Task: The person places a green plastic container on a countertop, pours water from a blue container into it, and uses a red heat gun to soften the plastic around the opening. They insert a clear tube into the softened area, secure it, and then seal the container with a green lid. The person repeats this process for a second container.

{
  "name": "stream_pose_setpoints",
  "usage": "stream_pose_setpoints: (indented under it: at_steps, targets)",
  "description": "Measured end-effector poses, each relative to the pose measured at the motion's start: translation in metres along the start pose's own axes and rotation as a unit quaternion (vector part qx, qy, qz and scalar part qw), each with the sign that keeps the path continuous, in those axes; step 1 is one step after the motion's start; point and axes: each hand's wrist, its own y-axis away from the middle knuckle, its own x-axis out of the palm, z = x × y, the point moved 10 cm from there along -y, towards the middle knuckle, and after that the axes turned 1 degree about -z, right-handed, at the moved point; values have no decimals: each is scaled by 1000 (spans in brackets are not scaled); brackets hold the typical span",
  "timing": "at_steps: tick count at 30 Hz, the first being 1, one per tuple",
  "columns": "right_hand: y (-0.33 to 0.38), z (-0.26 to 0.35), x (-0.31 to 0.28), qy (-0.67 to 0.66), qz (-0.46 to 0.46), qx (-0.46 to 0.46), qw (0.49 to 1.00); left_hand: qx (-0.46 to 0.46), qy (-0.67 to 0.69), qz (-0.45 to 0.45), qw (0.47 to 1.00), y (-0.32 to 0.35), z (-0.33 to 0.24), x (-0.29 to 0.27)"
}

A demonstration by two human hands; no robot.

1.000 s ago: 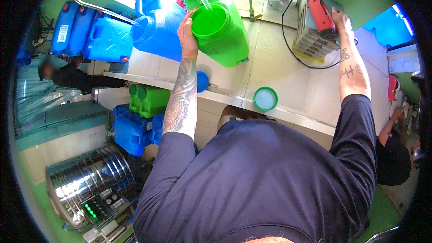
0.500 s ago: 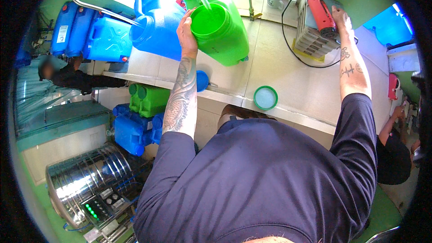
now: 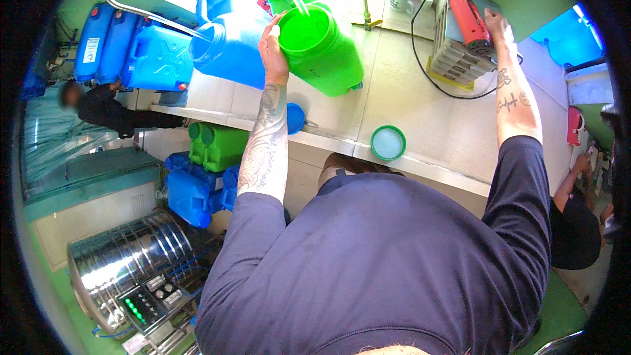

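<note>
One wide-mouthed green plastic water jug (image 3: 322, 49) stands on the pale tiled counter (image 3: 420, 118) filling under a thin stream, left hand (image 3: 273, 49) gripping its rim, right hand (image 3: 494, 25) resting on the red heat gun (image 3: 467, 13), grip unclear; capping with the green round lid (image 3: 388, 142) likely follows.

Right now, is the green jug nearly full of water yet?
Its cap is already off, lying on the counter. Water is streaming into the green jug while the left hand steadies its rim. How full it is can't be seen. The right hand rests by the red tool.
</note>
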Motion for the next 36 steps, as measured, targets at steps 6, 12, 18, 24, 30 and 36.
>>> stream_pose_setpoints:
  at_steps: [6,12,18,24,30,36]
  targets:
    - [-3,-1,3,0,11,-3,1000,-25,7,-14,1000,1,-2,2]
    - [-8,-4,6,8,14,5,1000,-27,-14,-13,999,0,-6,3]
    - [-12,-5,7,15,17,7,1000,-41,16,-18,999,0,1,1]
    - [-4,-2,-1,11,-21,-5,1000,-24,2,-9,1000,0,-2,1]
    - [-3,-4,3,1,16,10,1000,-17,-6,-5,1000,-1,-1,1]
    - [-2,-2,3,2,17,9,1000,-8,-4,-6,1000,-2,1,0]
